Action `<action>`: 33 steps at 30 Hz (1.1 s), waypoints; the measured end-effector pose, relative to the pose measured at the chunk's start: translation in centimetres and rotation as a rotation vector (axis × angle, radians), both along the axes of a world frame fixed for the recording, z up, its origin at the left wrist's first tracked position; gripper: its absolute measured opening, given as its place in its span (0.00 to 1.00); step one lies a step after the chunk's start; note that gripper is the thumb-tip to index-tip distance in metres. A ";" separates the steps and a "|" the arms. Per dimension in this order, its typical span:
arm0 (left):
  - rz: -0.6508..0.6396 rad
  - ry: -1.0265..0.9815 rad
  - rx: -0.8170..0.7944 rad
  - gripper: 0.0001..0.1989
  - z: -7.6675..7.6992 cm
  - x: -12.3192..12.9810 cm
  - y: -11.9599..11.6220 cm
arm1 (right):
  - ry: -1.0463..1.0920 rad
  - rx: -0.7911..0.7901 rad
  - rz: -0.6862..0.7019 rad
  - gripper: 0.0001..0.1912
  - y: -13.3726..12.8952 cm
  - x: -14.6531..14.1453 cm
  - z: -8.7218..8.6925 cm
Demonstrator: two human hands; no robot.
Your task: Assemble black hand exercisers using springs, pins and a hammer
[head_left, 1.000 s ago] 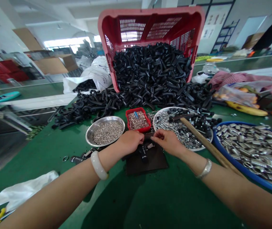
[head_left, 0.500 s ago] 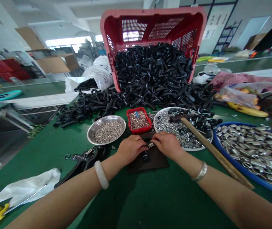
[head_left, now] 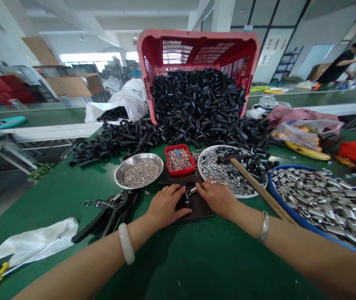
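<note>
My left hand (head_left: 166, 205) rests at the left side of a dark plate (head_left: 202, 211), its fingers around a black part with a bolt (head_left: 187, 199). My right hand (head_left: 217, 196) touches a small metal spring (head_left: 193, 190) on that part with its fingertips. A black handle of the part reaches left behind my left hand. Just behind the plate are a red tray (head_left: 193, 166) of small metal pieces and, to its left, a steel bowl (head_left: 117, 180) of tiny parts. Assembled black pieces (head_left: 112, 210) with springs lie left of my left hand.
A hammer (head_left: 255, 183) lies across a white tray (head_left: 200, 166) of rings and bolts. At the right is a blue basin (head_left: 270, 183) of metal pieces. Behind, a red crate (head_left: 196, 35) spills black handles. A person (head_left: 342, 64) is at the far right.
My left hand has spread over the black part, its thumb now nearer the table's front. The part's black handle now shows to the left. The view has tilted up, bringing the far person into view.
</note>
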State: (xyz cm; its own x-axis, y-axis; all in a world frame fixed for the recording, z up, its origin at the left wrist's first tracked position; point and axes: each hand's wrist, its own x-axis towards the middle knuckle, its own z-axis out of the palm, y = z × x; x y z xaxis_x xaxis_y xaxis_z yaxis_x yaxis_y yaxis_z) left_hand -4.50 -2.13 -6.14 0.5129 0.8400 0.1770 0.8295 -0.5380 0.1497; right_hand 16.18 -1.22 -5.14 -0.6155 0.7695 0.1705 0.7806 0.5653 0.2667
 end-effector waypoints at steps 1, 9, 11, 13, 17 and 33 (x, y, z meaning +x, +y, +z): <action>0.000 0.007 -0.009 0.33 0.2 0.0 0.2 | 0.010 0.003 0.018 0.18 0.3 0.1 0.1; -0.307 0.197 -0.093 0.29 3.3 0.2 4.0 | 0.043 0.065 0.167 0.11 2.8 0.5 -0.8; -0.244 0.230 -0.066 0.29 2.8 0.4 3.5 | 0.016 0.094 0.188 0.12 3.0 0.5 -1.1; -0.134 0.221 -0.033 0.25 1.8 0.7 2.4 | -0.002 0.109 0.208 0.12 3.1 0.6 -1.2; 0.056 0.203 0.012 0.22 0.4 1.1 0.5 | -0.019 0.107 0.271 0.13 3.3 1.3 -1.2; 0.040 -0.375 -1.080 0.13 4.5 -1.6 7.0 | 0.444 -0.585 0.129 0.14 6.5 0.5 1.3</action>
